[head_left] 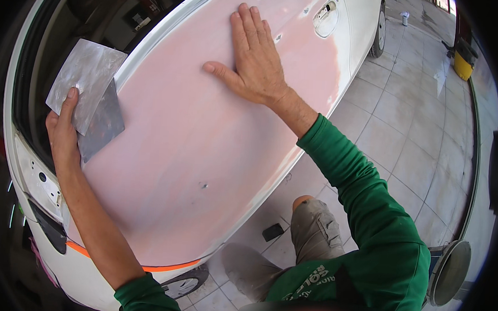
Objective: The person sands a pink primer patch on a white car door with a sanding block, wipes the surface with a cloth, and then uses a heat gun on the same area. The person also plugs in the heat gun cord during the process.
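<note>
A white car door (pixel 204 142) is coated mostly in matte pink, with small bare spots, a white edge and a recessed handle opening (pixel 326 19). My left hand (pixel 63 123) grips sheets at the window edge on the left: a pale grey, mottled sheet (pixel 96 63) over a darker grey one (pixel 107 123), both resembling abrasive paper. My right hand (pixel 255 63) lies palm down on the upper pink surface, fingers extended, thumb out to the side, holding nothing.
Tiled floor (pixel 402 135) runs along the car's right, with a yellow bucket (pixel 463 60), a small object (pixel 405 18) and a dark block (pixel 272 232) on it. A round metal item (pixel 450 273) stands at lower right. An orange tape strip (pixel 170 267) borders the lower panel.
</note>
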